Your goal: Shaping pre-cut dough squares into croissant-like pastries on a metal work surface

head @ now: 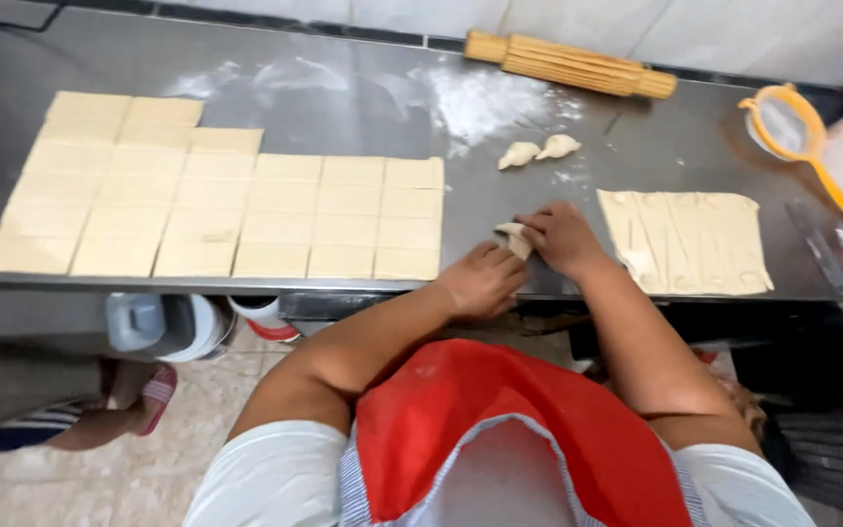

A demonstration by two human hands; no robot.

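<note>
Grip of both hands (524, 256) pinches the dough piece (513, 237) between them.

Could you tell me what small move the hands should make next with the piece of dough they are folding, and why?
Probably finish the fold and set the small pale dough piece beside the two shaped dough pieces further back on the grey metal table. The left hand and right hand both pinch it, and it looks close to their curled shape.
</note>
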